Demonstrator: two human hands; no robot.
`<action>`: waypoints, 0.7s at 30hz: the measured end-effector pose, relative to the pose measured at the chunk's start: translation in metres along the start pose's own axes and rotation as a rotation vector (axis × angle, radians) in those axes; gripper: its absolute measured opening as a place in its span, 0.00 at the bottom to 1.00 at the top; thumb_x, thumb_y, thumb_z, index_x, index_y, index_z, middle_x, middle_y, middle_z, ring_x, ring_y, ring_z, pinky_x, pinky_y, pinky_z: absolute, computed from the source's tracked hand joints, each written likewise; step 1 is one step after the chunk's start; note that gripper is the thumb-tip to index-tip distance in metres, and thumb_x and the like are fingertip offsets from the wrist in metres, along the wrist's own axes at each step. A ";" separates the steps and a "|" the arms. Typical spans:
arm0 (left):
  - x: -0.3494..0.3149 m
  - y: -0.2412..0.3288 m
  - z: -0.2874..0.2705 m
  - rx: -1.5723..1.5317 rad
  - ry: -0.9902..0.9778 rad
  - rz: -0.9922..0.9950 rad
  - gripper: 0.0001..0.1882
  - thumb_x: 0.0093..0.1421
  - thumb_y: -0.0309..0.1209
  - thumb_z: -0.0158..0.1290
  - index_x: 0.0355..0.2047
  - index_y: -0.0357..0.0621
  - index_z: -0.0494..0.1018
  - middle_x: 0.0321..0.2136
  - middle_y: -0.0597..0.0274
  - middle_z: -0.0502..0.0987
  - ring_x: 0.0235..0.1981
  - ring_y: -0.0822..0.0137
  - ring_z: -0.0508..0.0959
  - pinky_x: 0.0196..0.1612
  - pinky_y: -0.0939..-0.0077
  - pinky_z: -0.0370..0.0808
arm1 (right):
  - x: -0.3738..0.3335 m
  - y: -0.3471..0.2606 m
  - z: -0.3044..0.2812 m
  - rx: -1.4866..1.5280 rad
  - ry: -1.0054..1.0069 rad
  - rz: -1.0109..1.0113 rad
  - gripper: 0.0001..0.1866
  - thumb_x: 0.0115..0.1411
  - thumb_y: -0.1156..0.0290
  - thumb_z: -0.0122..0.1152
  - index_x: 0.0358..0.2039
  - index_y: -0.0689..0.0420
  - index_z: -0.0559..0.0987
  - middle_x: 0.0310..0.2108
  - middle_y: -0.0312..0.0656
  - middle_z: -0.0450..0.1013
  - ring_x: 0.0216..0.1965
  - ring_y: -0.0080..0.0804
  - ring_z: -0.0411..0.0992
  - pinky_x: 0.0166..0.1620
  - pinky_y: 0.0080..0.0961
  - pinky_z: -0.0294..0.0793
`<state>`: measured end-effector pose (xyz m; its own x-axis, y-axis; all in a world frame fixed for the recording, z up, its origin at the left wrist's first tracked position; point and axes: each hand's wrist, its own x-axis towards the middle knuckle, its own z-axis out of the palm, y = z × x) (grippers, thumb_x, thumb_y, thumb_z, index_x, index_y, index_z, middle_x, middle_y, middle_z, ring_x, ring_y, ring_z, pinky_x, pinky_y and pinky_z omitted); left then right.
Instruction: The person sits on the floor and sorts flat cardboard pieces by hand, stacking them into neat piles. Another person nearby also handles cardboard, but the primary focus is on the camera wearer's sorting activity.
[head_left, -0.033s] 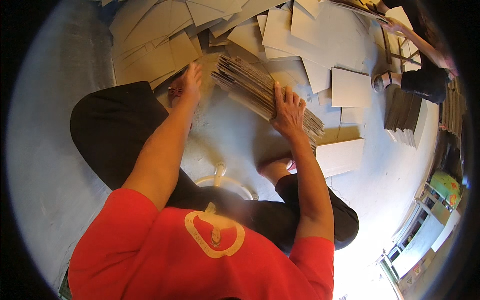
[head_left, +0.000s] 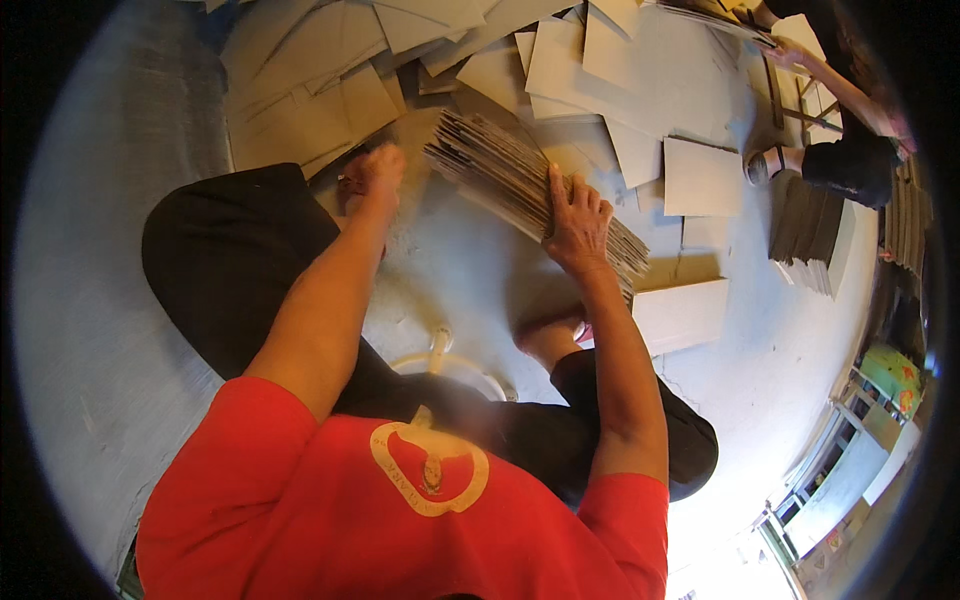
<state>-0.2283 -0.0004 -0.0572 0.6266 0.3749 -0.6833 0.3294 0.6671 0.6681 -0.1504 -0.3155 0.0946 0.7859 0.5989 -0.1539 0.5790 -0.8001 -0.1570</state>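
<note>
I sit on a pale floor in a red shirt and black trousers. A thick stack of cardboard sheets (head_left: 500, 175) stands on edge in front of me, fanned and leaning. My right hand (head_left: 577, 218) lies over its top edges near the right end, fingers curled onto the sheets. My left hand (head_left: 372, 172) is curled just left of the stack, at the edge of flat tan sheets (head_left: 300, 110). Whether it grips anything I cannot tell. My bare foot (head_left: 548, 335) rests below the stack.
Loose pale cardboard sheets (head_left: 610, 70) cover the floor beyond. A pale flat box (head_left: 682, 315) lies right of my foot. A white round rim (head_left: 445, 365) sits by my legs. Another person's sandalled foot (head_left: 762, 166) and a grey sheet pile (head_left: 810, 228) are at the right.
</note>
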 end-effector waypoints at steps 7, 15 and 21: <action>-0.070 -0.032 0.050 0.240 -0.463 -0.250 0.37 0.50 0.31 0.60 0.59 0.44 0.56 0.59 0.59 0.60 0.55 0.61 0.65 0.57 0.63 0.63 | 0.009 0.013 -0.057 0.206 0.013 0.076 0.61 0.26 0.73 0.72 0.65 0.42 0.53 0.52 0.49 0.64 0.53 0.48 0.61 0.54 0.42 0.59; -0.059 0.016 0.102 -0.169 -0.799 0.022 0.30 0.40 0.28 0.63 0.47 0.44 0.69 0.42 0.64 0.72 0.45 0.65 0.71 0.50 0.70 0.68 | 0.015 0.010 -0.120 1.291 0.192 0.077 0.62 0.26 0.83 0.63 0.66 0.55 0.48 0.56 0.46 0.63 0.56 0.35 0.62 0.59 0.26 0.58; -0.118 0.102 0.160 0.161 -0.798 0.259 0.37 0.31 0.25 0.63 0.48 0.43 0.70 0.38 0.64 0.75 0.42 0.66 0.73 0.45 0.71 0.71 | -0.009 0.020 -0.129 1.060 0.111 0.233 0.54 0.29 0.82 0.69 0.61 0.58 0.56 0.51 0.45 0.68 0.49 0.34 0.67 0.53 0.27 0.66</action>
<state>-0.1557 -0.0796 0.1382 0.9859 -0.1033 -0.1314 0.1656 0.5009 0.8495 -0.1175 -0.3415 0.2186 0.8980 0.3874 -0.2087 -0.0267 -0.4254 -0.9046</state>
